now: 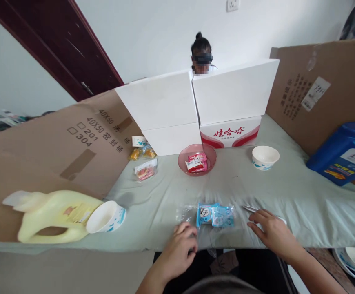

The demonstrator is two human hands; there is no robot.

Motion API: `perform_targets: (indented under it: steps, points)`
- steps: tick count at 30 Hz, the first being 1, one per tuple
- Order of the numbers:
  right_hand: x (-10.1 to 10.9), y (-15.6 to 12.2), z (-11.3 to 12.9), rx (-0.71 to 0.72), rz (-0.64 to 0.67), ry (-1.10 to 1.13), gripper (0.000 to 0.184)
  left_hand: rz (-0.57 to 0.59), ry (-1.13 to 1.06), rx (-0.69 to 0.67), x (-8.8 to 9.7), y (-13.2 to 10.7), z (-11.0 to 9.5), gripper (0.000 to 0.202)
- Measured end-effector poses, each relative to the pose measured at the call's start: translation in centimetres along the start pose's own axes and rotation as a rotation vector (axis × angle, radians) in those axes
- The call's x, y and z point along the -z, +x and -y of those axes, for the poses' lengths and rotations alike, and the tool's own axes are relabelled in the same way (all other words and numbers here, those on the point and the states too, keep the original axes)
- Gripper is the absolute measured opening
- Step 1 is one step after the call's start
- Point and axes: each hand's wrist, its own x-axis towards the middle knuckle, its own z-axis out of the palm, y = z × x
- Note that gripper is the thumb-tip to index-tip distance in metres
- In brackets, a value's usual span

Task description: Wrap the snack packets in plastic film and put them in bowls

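Note:
My left hand [181, 247] is at the table's front edge, its fingers loosely curled and nothing visible in them. Just beyond its fingertips lies a clear plastic bag [186, 214]. Beside the bag are blue printed snack packets [216, 215], flat on the cloth. My right hand [271, 229] rests on the table to the right of the packets, thumb and fingers apart. Under and behind its fingers lies a slim silver tool [249, 208]; the hand covers most of it, so its kind cannot be made out.
A pink bowl [196, 172] holds red and pink packets. White paper bowls [265, 160] [105, 217], a yellow jug [58, 214], a blue bottle [345, 153] and snack bags [146, 170] stand around. White boxes [162, 100] and cardboard [82, 147] wall the table; a person sits behind.

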Motion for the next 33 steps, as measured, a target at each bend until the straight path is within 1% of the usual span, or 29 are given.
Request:
perform_targets:
  steps: [2,3,4,5,7,8,10,12,13,14,16,17,19,20,21,22,24,26,28,29,31,33]
  points:
    - [0.6,0.3,1.2,0.053,-0.078,0.054,0.026,0.126,-0.041,0.023,0.5,0.0,-0.9,0.013]
    - [0.7,0.6,2.0,0.097,-0.098,0.086,0.025,0.151,-0.058,0.033,0.6,0.2,-1.3,0.010]
    - [0.7,0.9,3.0,0.154,-0.106,0.117,0.025,0.147,-0.073,0.036,0.5,0.5,-1.6,0.010]
    - [0.4,1.3,4.0,0.219,-0.096,0.142,0.025,0.116,-0.091,0.031,0.3,1.1,-1.8,0.013]
    - [-0.5,2.0,5.7,0.330,-0.039,0.160,0.028,0.002,-0.129,-0.007,-0.3,2.5,-2.1,0.025]
    - [-1.1,2.2,6.3,0.351,0.010,0.147,0.030,-0.057,-0.141,-0.036,-0.6,3.3,-2.2,0.031]
    - [-2.4,2.4,6.9,0.306,0.145,0.083,0.034,-0.133,-0.128,-0.096,-1.4,4.7,-2.0,0.037]
    - [-3.6,2.2,6.6,0.192,0.271,-0.011,0.037,-0.133,-0.070,-0.131,-2.0,5.8,-1.5,0.037]
    - [-4.0,2.0,6.2,0.136,0.305,-0.054,0.036,-0.115,-0.036,-0.134,-2.3,6.3,-1.2,0.038]
    - [-4.4,1.8,5.7,0.094,0.307,-0.086,0.034,-0.096,-0.006,-0.129,-2.6,6.6,-0.9,0.041]
    - [-5.0,1.5,4.5,0.059,0.222,-0.115,0.027,-0.065,0.040,-0.112,-3.1,7.2,-0.4,0.053]
    - [-5.3,1.5,3.8,0.068,0.155,-0.115,0.030,-0.056,0.056,-0.103,-3.3,7.5,-0.1,0.058]
    - [-5.8,1.3,2.4,0.115,0.035,-0.116,0.054,-0.045,0.072,-0.087,-3.6,8.0,0.4,0.060]
    - [-6.1,1.3,1.8,0.142,-0.002,-0.122,0.066,-0.042,0.070,-0.084,-3.7,8.2,0.6,0.059]
    - [-6.4,1.2,1.2,0.162,-0.020,-0.132,0.075,-0.041,0.056,-0.083,-3.7,8.5,1.0,0.058]
    - [-6.6,1.1,0.8,0.177,-0.025,-0.145,0.080,-0.046,0.029,-0.083,-3.6,8.6,1.3,0.056]
    - [-7.1,1.0,0.1,0.195,-0.014,-0.169,0.081,-0.075,-0.069,-0.072,-3.1,8.8,2.2,0.050]
    - [-7.5,0.9,-0.2,0.202,-0.002,-0.183,0.080,-0.144,-0.212,-0.007,-2.3,8.9,3.3,0.039]
    - [-7.8,0.8,-0.3,0.200,0.003,-0.188,0.079,-0.235,-0.348,0.092,-0.8,9.3,4.6,0.030]
    - [-7.9,0.8,-0.3,0.195,0.005,-0.189,0.079,-0.288,-0.385,0.132,0.1,9.7,5.1,0.030]
    - [-8.1,0.8,-0.3,0.180,0.005,-0.187,0.078,-0.410,-0.371,0.145,2.3,11.1,6.1,0.033]
    - [-8.1,0.8,-0.3,0.169,0.008,-0.184,0.077,-0.540,-0.264,0.074,4.6,13.3,6.6,0.034]
